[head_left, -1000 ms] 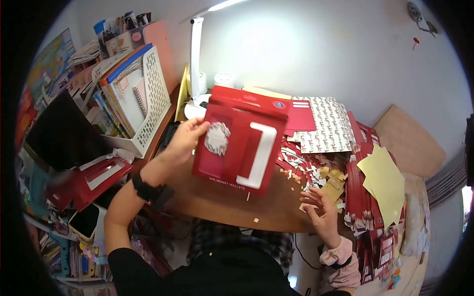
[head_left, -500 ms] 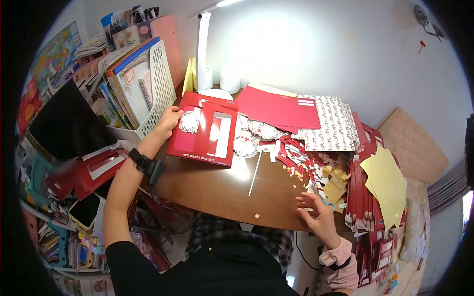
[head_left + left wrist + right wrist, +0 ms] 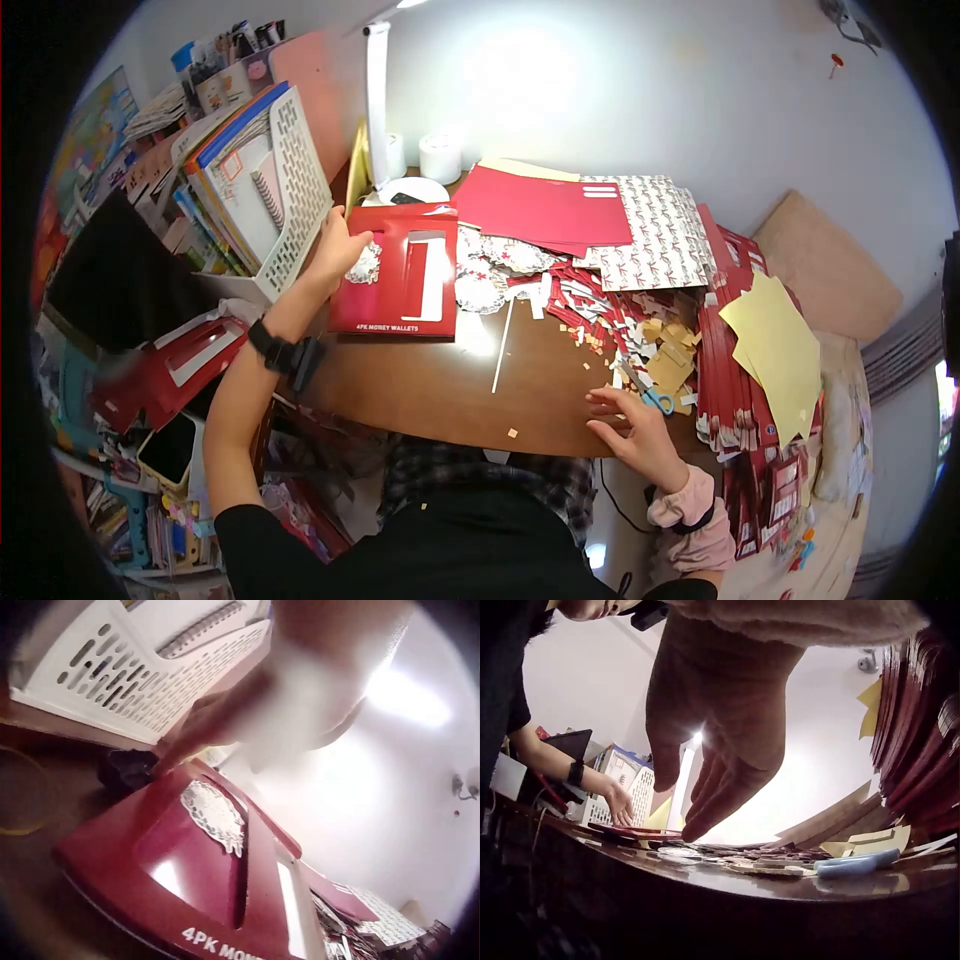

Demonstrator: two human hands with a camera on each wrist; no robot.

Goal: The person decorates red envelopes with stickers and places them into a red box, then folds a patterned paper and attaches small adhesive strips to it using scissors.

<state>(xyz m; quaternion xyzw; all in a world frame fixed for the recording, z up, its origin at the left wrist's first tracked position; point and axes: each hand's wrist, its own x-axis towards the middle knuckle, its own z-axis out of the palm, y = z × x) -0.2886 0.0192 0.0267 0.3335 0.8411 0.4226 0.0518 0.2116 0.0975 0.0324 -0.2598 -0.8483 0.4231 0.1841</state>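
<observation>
A flat red cardboard package printed "4PK MONEY WALLETS" lies on the left of the desk, with a white cut-out area and a pale ornate label. My left hand is at its upper left edge, thumb over the face and fingers extended along the side. In the left wrist view, a fingertip meets the package's corner. Above the desk's front edge, my right hand holds nothing, its fingers loosely bent. Blue-handled scissors lie just beyond it, among paper scraps.
Red sheets and patterned sheets lie at the back. Red and white offcuts spread mid-desk, near a thin white strip. Stacked red packages under yellow sheets stand right. A lamp and white file holder stand left.
My left hand has brought the red package from in front of me down to the left side of the desk, where it now lies flat. The right hand has stayed nearly still.
</observation>
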